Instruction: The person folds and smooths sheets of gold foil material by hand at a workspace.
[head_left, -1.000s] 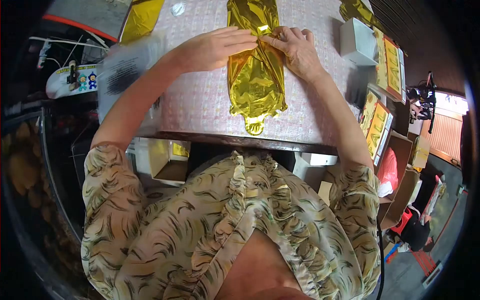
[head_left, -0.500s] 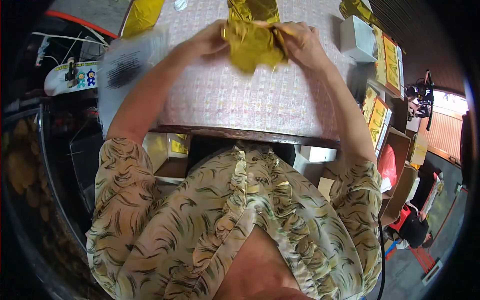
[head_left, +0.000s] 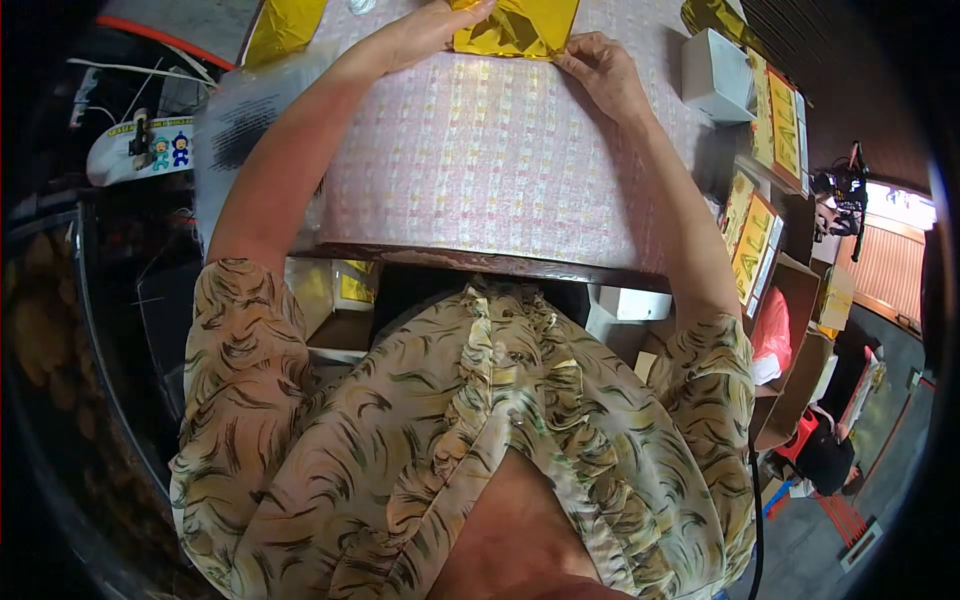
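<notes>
A shiny, creased gold foil sheet (head_left: 520, 32) lies at the far end of the table, its top cut off by the frame edge. My left hand (head_left: 435, 30) is at its left side, the thumb over the foil and the other fingers mostly hidden. At the near right corner, my right hand (head_left: 605, 75) pinches the foil between thumb and forefinger, the remaining fingers curled. Both forearms reach across the pink and white checked tablecloth (head_left: 490, 170).
More gold foil (head_left: 285, 30) lies at the upper left, above a clear plastic sleeve with printed text (head_left: 250, 130). A white box (head_left: 715, 75) and yellow printed boxes (head_left: 755, 245) line the right side. The table's dark edge (head_left: 480, 262) runs before my body.
The foil was held up, crumpled and hanging between both hands. Now it is spread flatter and farther up the table. My right hand has come down to its near corner.
</notes>
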